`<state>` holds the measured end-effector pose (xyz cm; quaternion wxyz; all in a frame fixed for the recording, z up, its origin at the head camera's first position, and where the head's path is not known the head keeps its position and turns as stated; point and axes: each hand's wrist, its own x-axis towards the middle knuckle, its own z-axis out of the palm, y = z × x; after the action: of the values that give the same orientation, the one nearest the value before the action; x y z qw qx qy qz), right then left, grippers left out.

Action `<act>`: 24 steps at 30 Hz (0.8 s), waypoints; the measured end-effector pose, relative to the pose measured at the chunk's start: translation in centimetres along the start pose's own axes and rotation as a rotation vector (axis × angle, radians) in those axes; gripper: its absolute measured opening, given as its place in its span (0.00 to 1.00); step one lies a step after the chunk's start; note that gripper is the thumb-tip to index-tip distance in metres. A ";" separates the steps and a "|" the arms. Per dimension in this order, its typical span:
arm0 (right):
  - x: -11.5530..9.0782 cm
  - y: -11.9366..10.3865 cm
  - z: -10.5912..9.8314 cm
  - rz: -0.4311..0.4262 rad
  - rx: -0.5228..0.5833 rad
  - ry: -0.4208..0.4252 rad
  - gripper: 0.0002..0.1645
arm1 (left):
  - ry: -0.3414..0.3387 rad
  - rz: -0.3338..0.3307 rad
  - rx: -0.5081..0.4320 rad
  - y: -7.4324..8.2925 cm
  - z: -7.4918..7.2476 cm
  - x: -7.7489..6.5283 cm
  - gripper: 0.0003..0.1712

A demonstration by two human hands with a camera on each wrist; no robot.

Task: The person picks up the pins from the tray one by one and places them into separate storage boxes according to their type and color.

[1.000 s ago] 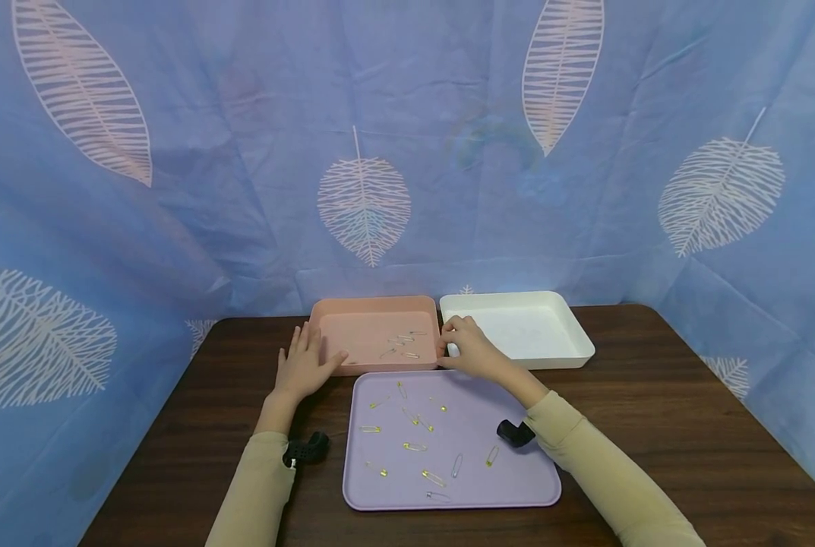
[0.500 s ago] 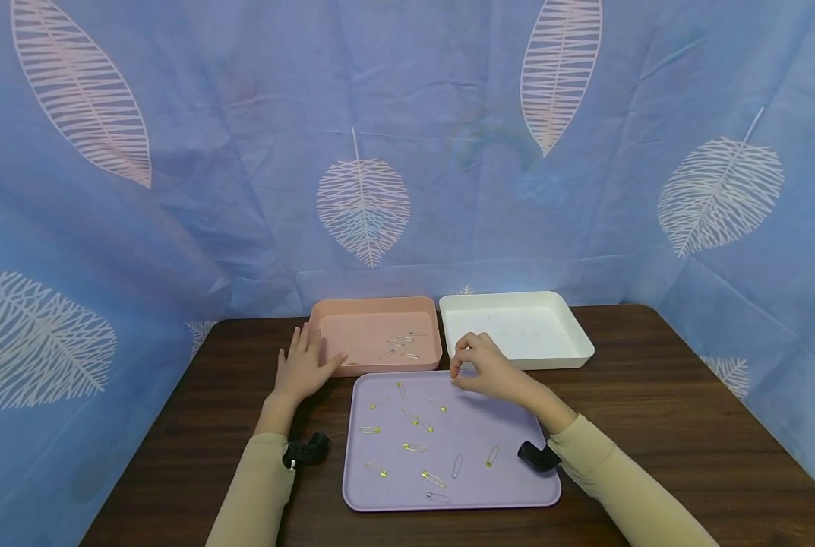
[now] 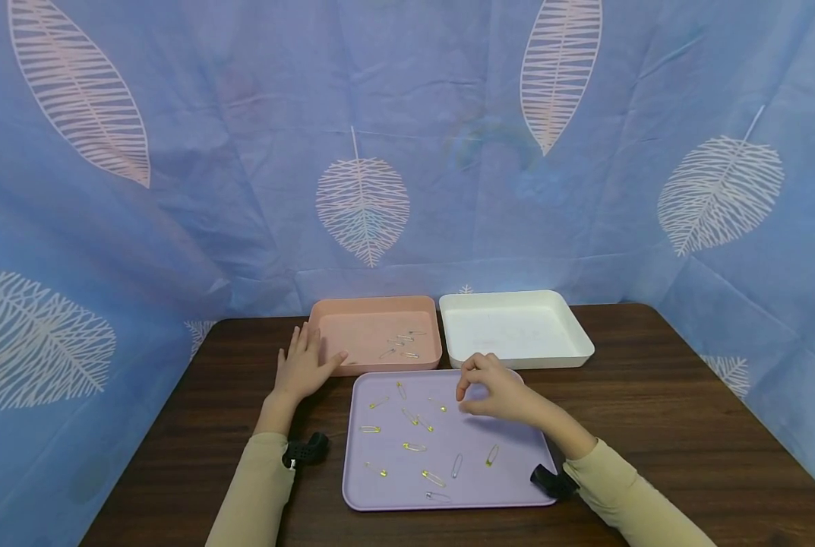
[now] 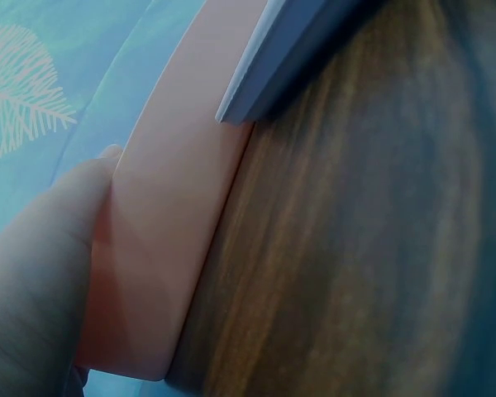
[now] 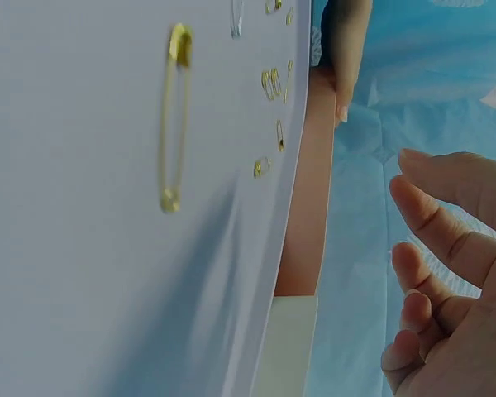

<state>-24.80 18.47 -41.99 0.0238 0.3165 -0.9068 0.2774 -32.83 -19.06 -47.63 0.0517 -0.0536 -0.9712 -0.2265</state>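
Loosely parted, the right hand (image 3: 494, 391) hangs above and just beside gold safety pins (image 3: 443, 409).

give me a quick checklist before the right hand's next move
1. Right hand free: ok, no pin visible in its fingers.
2. Right hand above the lilac tray: ok.
3. Left hand clear of the lilac tray: ok, it touches the pink tray at its left end.
4. Silver safety pins all off the lilac tray: not ok, two lie in its near half.
5. Every safety pin clasped: cannot tell, most look too small.
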 end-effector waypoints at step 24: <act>-2.4 -1.6 1.2 -0.025 0.130 -0.133 0.07 | -0.003 -0.008 0.003 0.3 -0.1 -0.1 0.57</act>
<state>-21.78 18.17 -42.78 -0.0536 0.3464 -0.8826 0.3135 -32.68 -18.87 -47.46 0.0495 -0.0500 -0.9718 -0.2251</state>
